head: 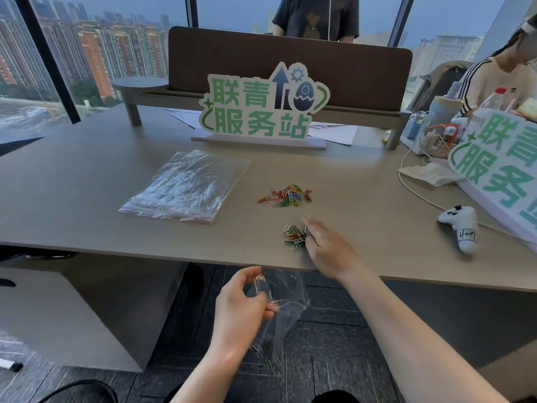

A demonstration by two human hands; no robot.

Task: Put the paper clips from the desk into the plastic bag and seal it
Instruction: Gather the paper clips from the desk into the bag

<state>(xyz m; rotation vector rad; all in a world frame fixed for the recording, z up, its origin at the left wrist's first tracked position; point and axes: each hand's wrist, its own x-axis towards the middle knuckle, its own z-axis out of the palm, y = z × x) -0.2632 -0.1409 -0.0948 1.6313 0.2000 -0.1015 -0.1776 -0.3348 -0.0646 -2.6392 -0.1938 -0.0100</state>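
Two heaps of coloured paper clips lay on the desk (87,181) near the middle of the frame, but going from the left, the first thing was a stack of spare clear bags (186,187) lying flat in the centre-left. Below the desk's near edge, at lower centre, my left hand (241,306) pinched the mouth of the plastic bag (280,318) between curled fingers and thumb, and the bag hung down off the desk with a few clips showing in its bottom. Just right of that, my right hand (325,248) lay on the desk with its fingers curled against the nearer heap of clips (295,236); the blur kept me from telling whether any clips were actually pinched. The farther heap (286,196) sat above it, apart from my hand. At the far right lay a white game controller (462,228).
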